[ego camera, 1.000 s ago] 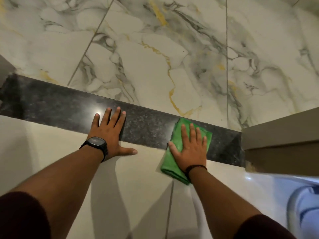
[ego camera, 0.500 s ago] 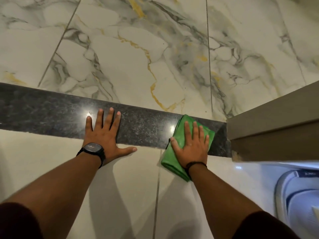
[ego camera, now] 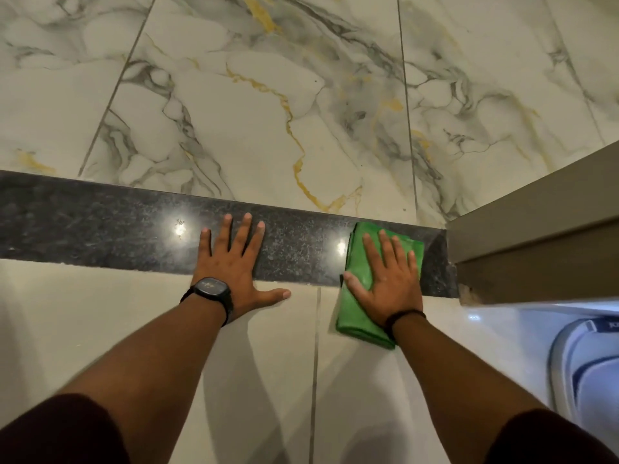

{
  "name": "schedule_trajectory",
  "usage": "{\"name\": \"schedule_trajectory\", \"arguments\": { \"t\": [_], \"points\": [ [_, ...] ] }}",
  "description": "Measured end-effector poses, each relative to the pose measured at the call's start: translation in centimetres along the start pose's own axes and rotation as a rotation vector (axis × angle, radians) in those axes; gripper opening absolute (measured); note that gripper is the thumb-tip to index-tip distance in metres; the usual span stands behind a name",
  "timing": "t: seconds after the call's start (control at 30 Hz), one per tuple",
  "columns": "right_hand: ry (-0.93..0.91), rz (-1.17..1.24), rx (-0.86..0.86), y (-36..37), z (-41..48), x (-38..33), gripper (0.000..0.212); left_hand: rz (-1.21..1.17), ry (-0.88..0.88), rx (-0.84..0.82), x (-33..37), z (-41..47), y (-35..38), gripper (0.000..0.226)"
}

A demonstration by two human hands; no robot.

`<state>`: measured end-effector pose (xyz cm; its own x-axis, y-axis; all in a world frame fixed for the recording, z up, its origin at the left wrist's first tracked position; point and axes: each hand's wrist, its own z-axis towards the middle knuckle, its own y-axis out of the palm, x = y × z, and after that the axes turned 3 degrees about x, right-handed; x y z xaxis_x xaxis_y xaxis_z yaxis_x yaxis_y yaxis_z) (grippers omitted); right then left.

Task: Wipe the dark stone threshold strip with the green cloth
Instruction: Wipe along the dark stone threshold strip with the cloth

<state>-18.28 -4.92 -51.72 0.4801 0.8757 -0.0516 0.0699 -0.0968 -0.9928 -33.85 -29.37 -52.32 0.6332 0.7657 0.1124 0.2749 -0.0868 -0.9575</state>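
The dark speckled stone threshold strip (ego camera: 100,226) runs left to right across the floor, between marble tiles and plain pale tiles. A folded green cloth (ego camera: 355,313) lies across its right end, half on the strip and half on the pale tile. My right hand (ego camera: 385,279) presses flat on the cloth, fingers spread and pointing away from me. My left hand (ego camera: 231,266), with a black watch on the wrist, rests flat with its fingers on the strip's middle and its thumb on the pale tile, holding nothing.
A grey-brown door frame or door edge (ego camera: 536,229) meets the strip's right end. White marble tiles with grey and gold veins (ego camera: 268,112) lie beyond the strip. A white and blue object (ego camera: 586,363) sits at the lower right.
The view has swung so the strip looks more level. My right hand and the cloth have slid right, closer to the door frame. My left hand stays planted.
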Motion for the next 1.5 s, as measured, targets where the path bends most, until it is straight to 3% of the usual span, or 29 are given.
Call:
{"name": "schedule_trajectory", "arguments": {
  "t": [0.1, 0.27, 0.4, 0.47, 0.53, 0.6, 0.7, 0.8, 0.87, 0.97, 1.07, 1.13, 1.23, 1.37, 1.5],
  "points": [
    [0.070, -0.002, -0.018, 0.0, 1.5, -2.2, 0.082, -0.014, 0.015, -0.015, 0.5, 0.1, 0.0, 0.124],
    [-0.285, -0.058, -0.131, -0.8, 2.7, -2.7, 0.083, -0.032, 0.051, -0.033, 1.3, 0.6, -0.2, 0.125],
    [-0.406, -0.089, -0.112, -1.9, 1.7, -1.4, 0.086, -0.039, 0.053, -0.055, 1.4, 1.1, -0.2, 0.127],
    [-0.195, -0.026, 0.017, -2.4, 0.4, -0.7, 0.087, -0.030, 0.052, -0.067, 1.5, 1.1, -0.3, 0.128],
    [0.175, 0.089, 0.091, -3.0, -0.2, -0.6, 0.087, -0.017, 0.048, -0.083, 1.6, 1.2, -0.4, 0.130],
    [0.427, 0.188, 0.017, -3.3, 0.0, -1.0, 0.086, -0.007, 0.044, -0.104, 1.8, 1.2, -0.6, 0.131],
    [0.625, 0.426, -0.118, -3.8, 1.4, -1.7, 0.086, 0.017, 0.039, -0.142, 2.1, 1.3, -1.2, 0.132],
    [0.775, 0.545, -0.285, -4.5, 2.3, -1.9, 0.101, 0.030, 0.036, -0.200, 2.3, 1.4, -2.2, 0.135],
    [0.792, 0.588, -0.382, -5.0, 2.5, -2.0, 0.100, 0.044, 0.044, -0.246, 2.3, 1.6, -2.8, 0.137],
    [0.759, 0.695, -0.476, -5.4, 1.8, -2.6, 0.078, 0.073, 0.076, -0.292, 1.8, 1.7, -3.6, 0.139],
    [0.677, 0.839, -0.442, -5.9, 1.0, -2.9, 0.046, 0.085, 0.101, -0.315, 1.2, 1.8, -4.0, 0.138],
    [0.612, 0.926, -0.397, -6.9, 1.1, -2.7, 0.036, 0.067, 0.108, -0.313, 1.2, 2.1, -4.3, 0.129],
    [0.508, 0.969, -0.333, -8.6, 1.8, -2.2, 0.038, -0.002, 0.125, -0.263, 1.6, 2.7, -5.4, 0.117],
    [0.545, 1.009, -0.152, -13.1, 1.8, -2.4, 0.045, -0.050, 0.186, -0.162, 2.7, 1.5, -9.9, 0.109],
    [0.539, 0.992, -0.158, -21.1, -0.9, -2.6, 0.045, -0.159, 0.230, -0.081, 5.7, -1.8, -18.3, 0.094]
  ]
}}
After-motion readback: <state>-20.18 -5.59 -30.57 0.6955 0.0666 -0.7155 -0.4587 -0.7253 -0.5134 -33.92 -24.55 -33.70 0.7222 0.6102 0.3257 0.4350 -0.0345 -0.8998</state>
